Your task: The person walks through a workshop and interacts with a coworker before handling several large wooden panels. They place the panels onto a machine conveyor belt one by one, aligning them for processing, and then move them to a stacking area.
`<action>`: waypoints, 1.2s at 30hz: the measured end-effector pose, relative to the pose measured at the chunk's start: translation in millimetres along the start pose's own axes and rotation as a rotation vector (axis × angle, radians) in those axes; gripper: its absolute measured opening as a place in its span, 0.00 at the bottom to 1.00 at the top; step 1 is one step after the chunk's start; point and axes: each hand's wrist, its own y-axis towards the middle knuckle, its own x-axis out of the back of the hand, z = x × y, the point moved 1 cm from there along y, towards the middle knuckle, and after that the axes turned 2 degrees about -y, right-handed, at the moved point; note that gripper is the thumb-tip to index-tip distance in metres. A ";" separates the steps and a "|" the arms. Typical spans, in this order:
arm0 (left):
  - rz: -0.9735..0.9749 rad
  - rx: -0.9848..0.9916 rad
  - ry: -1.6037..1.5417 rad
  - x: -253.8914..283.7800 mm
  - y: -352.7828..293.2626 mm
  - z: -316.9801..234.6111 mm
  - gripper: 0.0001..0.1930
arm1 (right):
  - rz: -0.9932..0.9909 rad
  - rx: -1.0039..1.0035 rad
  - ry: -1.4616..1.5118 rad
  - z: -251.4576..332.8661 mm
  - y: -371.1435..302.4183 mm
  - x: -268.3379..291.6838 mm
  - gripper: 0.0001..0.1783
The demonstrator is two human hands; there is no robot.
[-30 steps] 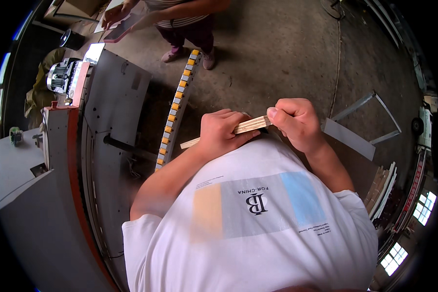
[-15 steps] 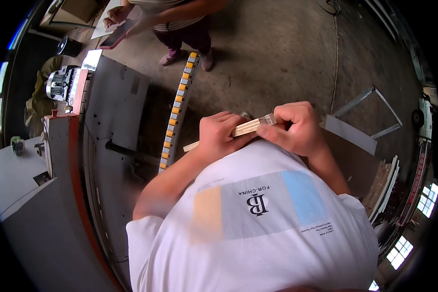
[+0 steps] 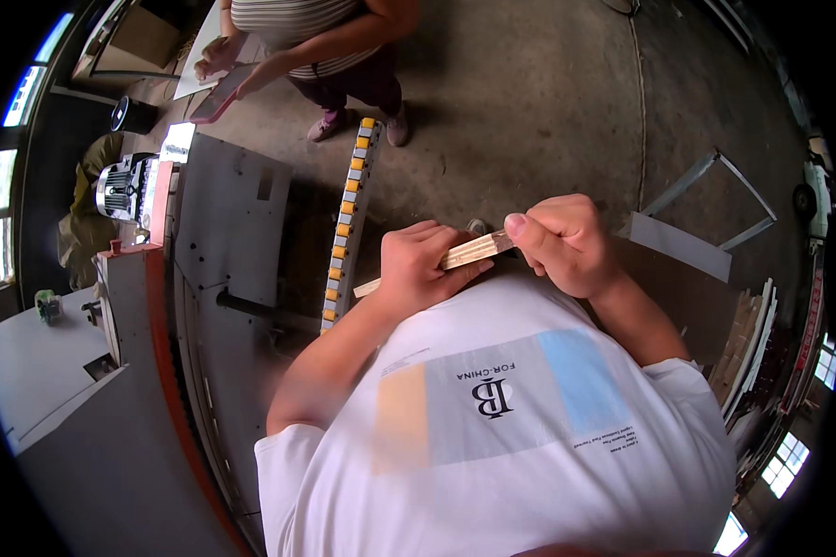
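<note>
My left hand (image 3: 424, 266) is wrapped round a narrow strip of pale layered wood (image 3: 474, 252), held slantwise in front of my white shirt. One end of the strip pokes out past my left wrist; the other points up toward my right hand (image 3: 568, 247). That hand is closed, its thumb at the strip's upper end, where a darker patch shows. Whatever sits inside the right fingers is hidden.
A roller rail (image 3: 346, 223) with yellow wheels runs beside a grey machine (image 3: 139, 371) with a motor (image 3: 121, 190) at left. Ahead, another person (image 3: 320, 56) holds a phone (image 3: 223, 96). A metal frame (image 3: 706, 186) and stacked boards (image 3: 745, 348) are at right.
My right thumb has come off the strip's face and lifted to its end. The clear film seen there earlier no longer shows. My left hand keeps its hold.
</note>
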 end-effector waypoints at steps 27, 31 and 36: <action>-0.114 -0.011 -0.032 0.6 1.0 -2.9 0.16 | -0.197 0.262 -0.323 -21.0 20.9 27.5 0.29; -0.107 -0.019 -0.026 1.4 4.1 -5.0 0.16 | -0.225 0.179 -0.006 -37.9 15.8 29.7 0.30; -0.044 0.056 -0.027 5.7 1.7 -9.9 0.14 | -0.262 -0.002 0.251 -40.4 3.5 31.7 0.30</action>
